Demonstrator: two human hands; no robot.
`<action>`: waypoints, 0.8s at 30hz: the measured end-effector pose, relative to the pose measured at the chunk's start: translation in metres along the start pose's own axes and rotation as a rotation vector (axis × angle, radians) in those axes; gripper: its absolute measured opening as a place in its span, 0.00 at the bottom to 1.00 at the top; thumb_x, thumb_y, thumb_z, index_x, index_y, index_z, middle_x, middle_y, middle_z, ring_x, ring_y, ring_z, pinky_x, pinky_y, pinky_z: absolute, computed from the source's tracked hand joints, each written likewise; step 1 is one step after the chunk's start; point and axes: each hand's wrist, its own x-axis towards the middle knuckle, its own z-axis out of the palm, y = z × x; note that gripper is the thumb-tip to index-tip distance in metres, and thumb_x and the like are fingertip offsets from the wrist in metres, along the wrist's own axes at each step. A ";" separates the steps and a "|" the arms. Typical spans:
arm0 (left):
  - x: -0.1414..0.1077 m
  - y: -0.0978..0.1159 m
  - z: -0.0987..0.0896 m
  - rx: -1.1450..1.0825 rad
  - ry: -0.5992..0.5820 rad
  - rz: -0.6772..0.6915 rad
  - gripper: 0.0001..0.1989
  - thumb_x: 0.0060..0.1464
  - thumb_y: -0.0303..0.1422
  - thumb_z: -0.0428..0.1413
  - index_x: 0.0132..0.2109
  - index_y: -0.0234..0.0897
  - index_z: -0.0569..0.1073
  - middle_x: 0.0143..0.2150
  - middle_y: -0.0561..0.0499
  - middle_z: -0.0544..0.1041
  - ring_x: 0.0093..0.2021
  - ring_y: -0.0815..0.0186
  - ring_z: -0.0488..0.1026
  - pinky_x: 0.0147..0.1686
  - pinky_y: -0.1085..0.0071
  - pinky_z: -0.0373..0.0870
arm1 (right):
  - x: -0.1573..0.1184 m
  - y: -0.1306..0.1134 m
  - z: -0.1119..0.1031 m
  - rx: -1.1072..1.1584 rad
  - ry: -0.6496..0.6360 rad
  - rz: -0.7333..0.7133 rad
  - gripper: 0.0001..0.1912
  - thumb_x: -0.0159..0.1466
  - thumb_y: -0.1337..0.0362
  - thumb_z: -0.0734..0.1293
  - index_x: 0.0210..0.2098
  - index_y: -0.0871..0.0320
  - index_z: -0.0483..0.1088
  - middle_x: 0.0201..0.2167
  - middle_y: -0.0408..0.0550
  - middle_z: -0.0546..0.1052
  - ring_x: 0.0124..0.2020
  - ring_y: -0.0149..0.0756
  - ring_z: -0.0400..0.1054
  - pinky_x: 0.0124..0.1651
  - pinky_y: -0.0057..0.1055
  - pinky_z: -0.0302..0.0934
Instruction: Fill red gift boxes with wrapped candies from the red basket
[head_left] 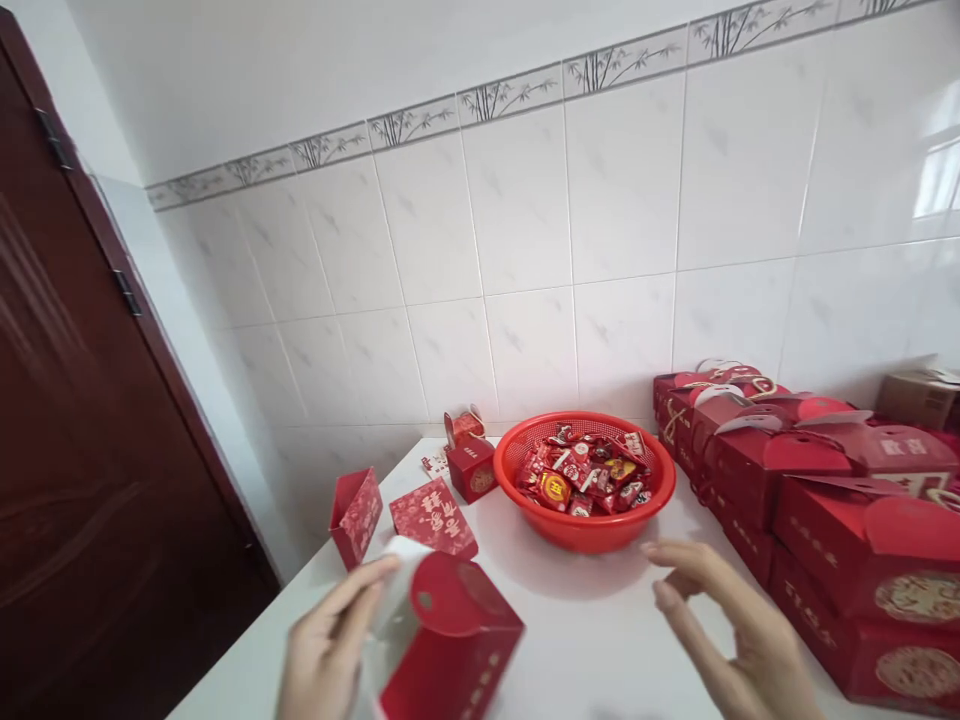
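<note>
My left hand (334, 630) pinches the pale edge of an open red box (465, 640) at the bottom centre; the box's round-ended flap stands up. To the right, my right hand (727, 620) is raised over the white table with thumb and fingers apart, holding nothing. A red plastic basket (585, 530) full of wrapped candies (581, 475) sits beyond the hands. Left of the basket are a small red box (474, 470), a flat red patterned piece (435, 515) and a folded red card (356, 515).
Red gift boxes (847, 540) are stacked along the right side of the white table (585, 650). A brown carton (919, 400) stands at the far right. A tiled wall (525, 350) rises behind, and a dark wooden door (97, 400) is at left.
</note>
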 end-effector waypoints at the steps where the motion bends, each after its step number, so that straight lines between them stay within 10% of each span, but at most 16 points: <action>1: 0.000 0.017 0.019 -0.044 -0.065 -0.025 0.22 0.55 0.53 0.58 0.43 0.42 0.83 0.50 0.46 0.83 0.56 0.46 0.76 0.55 0.56 0.76 | 0.002 -0.003 0.008 0.028 -0.087 -0.017 0.12 0.67 0.61 0.68 0.49 0.52 0.76 0.41 0.52 0.80 0.34 0.38 0.77 0.39 0.31 0.75; 9: 0.000 0.070 0.115 -0.232 -0.613 -0.030 0.26 0.46 0.39 0.65 0.55 0.43 0.80 0.60 0.44 0.76 0.63 0.45 0.69 0.62 0.52 0.68 | 0.016 -0.005 0.035 0.104 -0.595 0.058 0.17 0.70 0.50 0.64 0.52 0.45 0.79 0.63 0.54 0.71 0.64 0.51 0.66 0.58 0.42 0.70; 15: 0.022 0.072 0.126 -0.461 -0.862 -0.122 0.34 0.43 0.33 0.67 0.61 0.38 0.75 0.64 0.42 0.73 0.64 0.45 0.69 0.63 0.51 0.65 | 0.027 -0.003 0.026 0.096 -0.757 0.111 0.18 0.70 0.50 0.64 0.55 0.45 0.76 0.64 0.53 0.68 0.67 0.51 0.62 0.61 0.44 0.66; 21: 0.035 0.054 0.118 -0.477 -1.145 -0.120 0.52 0.42 0.46 0.71 0.71 0.39 0.61 0.68 0.38 0.68 0.65 0.45 0.67 0.65 0.50 0.61 | 0.027 0.014 0.029 0.288 -0.655 0.250 0.18 0.66 0.49 0.68 0.47 0.54 0.68 0.44 0.48 0.73 0.35 0.34 0.70 0.40 0.32 0.69; 24: 0.034 0.041 0.113 -0.437 -1.223 -0.132 0.60 0.41 0.51 0.71 0.75 0.40 0.51 0.73 0.39 0.59 0.71 0.45 0.58 0.68 0.51 0.57 | 0.025 0.026 0.023 0.413 -0.628 0.339 0.20 0.63 0.49 0.71 0.47 0.54 0.66 0.46 0.47 0.73 0.36 0.33 0.68 0.41 0.30 0.66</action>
